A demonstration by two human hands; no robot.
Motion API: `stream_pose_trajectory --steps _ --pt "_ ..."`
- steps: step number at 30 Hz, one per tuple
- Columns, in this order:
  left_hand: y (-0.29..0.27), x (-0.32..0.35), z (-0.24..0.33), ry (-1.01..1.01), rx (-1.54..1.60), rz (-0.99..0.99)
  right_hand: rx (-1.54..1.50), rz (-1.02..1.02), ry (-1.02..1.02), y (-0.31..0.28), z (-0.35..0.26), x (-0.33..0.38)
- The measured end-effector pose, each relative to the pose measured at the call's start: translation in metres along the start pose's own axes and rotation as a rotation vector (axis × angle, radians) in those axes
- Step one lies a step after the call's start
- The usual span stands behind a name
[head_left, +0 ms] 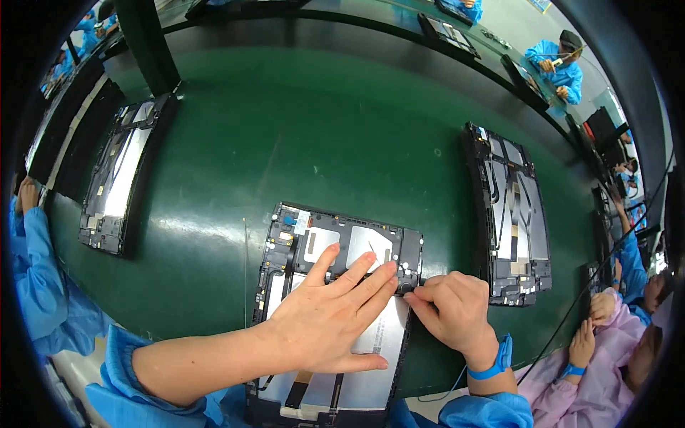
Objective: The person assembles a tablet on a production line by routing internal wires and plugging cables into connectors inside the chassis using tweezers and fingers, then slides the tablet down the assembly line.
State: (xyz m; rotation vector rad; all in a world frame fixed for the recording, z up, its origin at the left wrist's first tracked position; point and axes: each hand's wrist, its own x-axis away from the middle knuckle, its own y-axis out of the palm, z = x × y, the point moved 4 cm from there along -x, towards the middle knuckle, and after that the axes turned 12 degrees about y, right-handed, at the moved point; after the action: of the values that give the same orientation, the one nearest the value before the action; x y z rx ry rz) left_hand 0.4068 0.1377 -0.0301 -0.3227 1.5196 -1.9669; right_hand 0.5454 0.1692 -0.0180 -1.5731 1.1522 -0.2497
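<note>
An opened tablet (378, 335) lies in front of me, its silver battery plates, black frame and flat ribbon cables exposed. Across its upper middle rests my left hand (332, 310), palm down with the fingers spread over the inner parts. My right hand (457, 307) is closed in a pinch at the tablet's right edge, thumb and forefinger against the frame just below the upper corner. Whatever sits between those fingertips is too small and hidden to make out. A blue wrist strap (496, 362) with a thin cord circles my right wrist.
On the green bench (285, 135), another opened tablet (510, 207) lies to the right and a further one (125, 171) to the far left. A dark post (146, 46) rises at the back left. Co-workers' arms (581, 349) rest at the right edge; a blue sleeve (36, 271) shows at left.
</note>
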Motion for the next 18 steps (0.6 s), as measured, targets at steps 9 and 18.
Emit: stream_pose_trajectory --steps 9,18 --pt "0.002 0.0 0.0 0.004 -0.007 0.028 0.091 -0.044 0.065 0.0 -0.006 -0.002" --pt "-0.002 -0.001 0.004 -0.032 -0.074 0.002 0.446 -0.155 0.091 -0.007 -0.035 -0.015"
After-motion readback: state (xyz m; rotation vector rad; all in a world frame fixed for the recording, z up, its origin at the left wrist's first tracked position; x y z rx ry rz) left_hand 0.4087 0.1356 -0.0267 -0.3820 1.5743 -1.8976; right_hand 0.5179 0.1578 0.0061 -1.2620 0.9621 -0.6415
